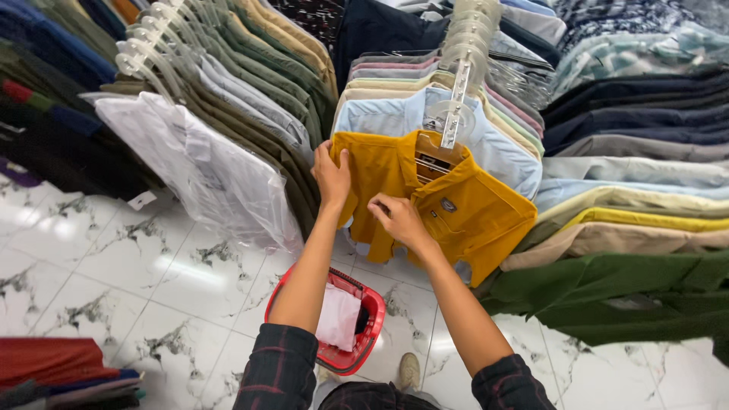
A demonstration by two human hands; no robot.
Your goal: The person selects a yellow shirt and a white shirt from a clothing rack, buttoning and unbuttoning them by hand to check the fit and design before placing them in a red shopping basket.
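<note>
Dark plaid sleeves (pixel 277 372) rise from the bottom edge. At left, a white shirt in a clear plastic bag (pixel 205 171) hangs, with a small white tag (pixel 141 200) beside it. Below sits a red basket (pixel 370 328). Left hand (pixel 331 176) grips the mustard shirt (pixel 463 209) at its edge; right hand (pixel 399 219) pinches its front. Farther right, a small grey label (pixel 447 205) sits on the chest.

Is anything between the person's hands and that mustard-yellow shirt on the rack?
Nothing visible is. The left hand grips the yellow shirt at its left shoulder edge, and the right hand rests directly on its front. The shirt hangs at the front of its row, so no other garment covers it. A red basket sits below on the floor.
</note>
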